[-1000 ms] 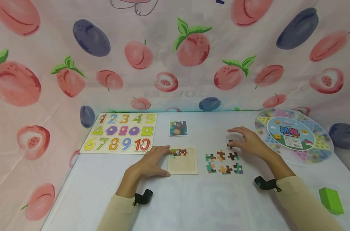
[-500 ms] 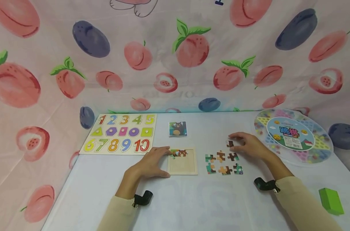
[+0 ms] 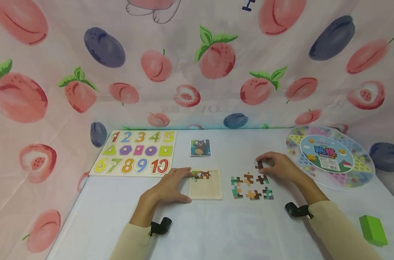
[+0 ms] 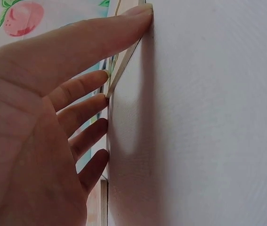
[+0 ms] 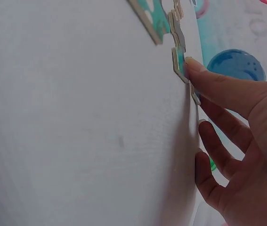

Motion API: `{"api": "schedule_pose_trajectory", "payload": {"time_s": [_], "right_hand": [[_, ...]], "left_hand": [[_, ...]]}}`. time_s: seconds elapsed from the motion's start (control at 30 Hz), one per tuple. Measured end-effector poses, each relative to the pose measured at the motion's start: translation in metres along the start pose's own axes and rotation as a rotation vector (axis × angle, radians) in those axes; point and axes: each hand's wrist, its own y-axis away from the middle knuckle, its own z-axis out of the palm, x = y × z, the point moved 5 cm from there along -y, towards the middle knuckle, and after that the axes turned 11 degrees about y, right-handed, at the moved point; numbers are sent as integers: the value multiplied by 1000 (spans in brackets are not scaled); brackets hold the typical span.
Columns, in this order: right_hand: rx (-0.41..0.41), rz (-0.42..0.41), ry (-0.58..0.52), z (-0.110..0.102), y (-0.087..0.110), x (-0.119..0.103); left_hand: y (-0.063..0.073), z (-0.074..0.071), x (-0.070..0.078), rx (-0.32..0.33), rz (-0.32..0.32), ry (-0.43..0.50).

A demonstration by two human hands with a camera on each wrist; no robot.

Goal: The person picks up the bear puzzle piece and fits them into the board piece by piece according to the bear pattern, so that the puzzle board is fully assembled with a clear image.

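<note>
In the head view my left hand (image 3: 169, 186) lies along the left side of a shallow wooden puzzle tray (image 3: 205, 198). Its thumb touches the lower left corner, its extended fingers the upper left. Joined bear-picture pieces (image 3: 201, 175) sit along the tray's top inside edge. To the right, my right hand (image 3: 279, 168) pinches a dark brown jigsaw piece (image 3: 259, 165) between thumb and index finger. Several loose jigsaw pieces (image 3: 253, 195) lie in two rows just below it. In the right wrist view the thumb overlaps a teal-edged piece (image 5: 179, 63), and its fingertips are partly hidden.
Behind the tray lies a small bear picture card (image 3: 200, 148). A number-and-shape board (image 3: 135, 151) is at the back left. A round Chinese checkers set (image 3: 328, 155) lies at the back right, and a green block (image 3: 373, 230) at the right front.
My right thumb and index finger have closed in on the dark brown piece, which now sits slightly turned between them. My left hand stays at the tray. The head view has tilted slightly.
</note>
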Motion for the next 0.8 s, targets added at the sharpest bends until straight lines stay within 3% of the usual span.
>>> {"api": "schedule_pose_trajectory", "payload": {"time_s": [0.8], "right_hand": [[7,-56,29,-5,0,-10]], "left_hand": [[1,0,-1,2,13,-12]]}}
